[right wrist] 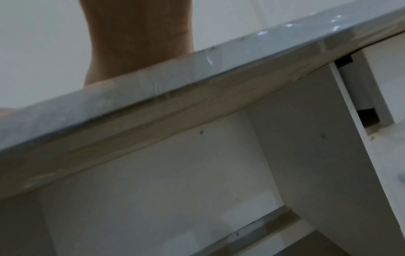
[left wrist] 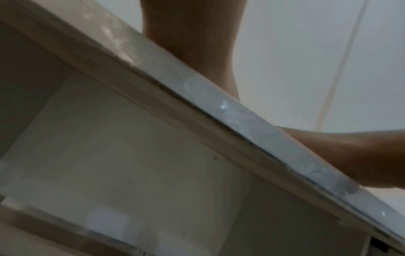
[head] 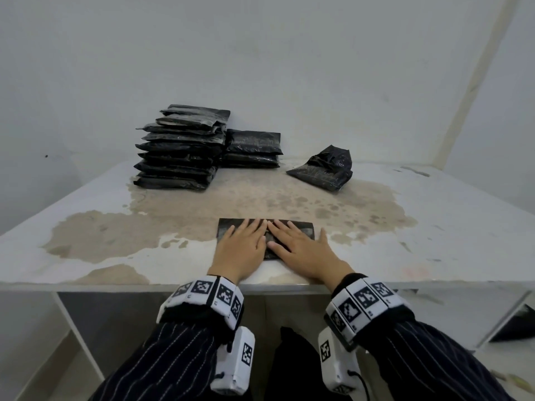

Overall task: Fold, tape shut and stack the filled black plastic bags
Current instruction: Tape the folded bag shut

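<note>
Both wrist views catch only the table (head: 86, 256) edge from below and the wrists, so the fingers are hidden there. From above, the left hand (head: 241, 250) and right hand (head: 301, 250) lie flat, fingers straight, pressing a black bag (head: 304, 231) near the front edge. Stacked bags (head: 179, 149) sit far left.

A bare packing room is shown. Stacked black bags (head: 179, 149) are seen on a worn white table (head: 434, 227) against plain walls (head: 260, 53).
</note>
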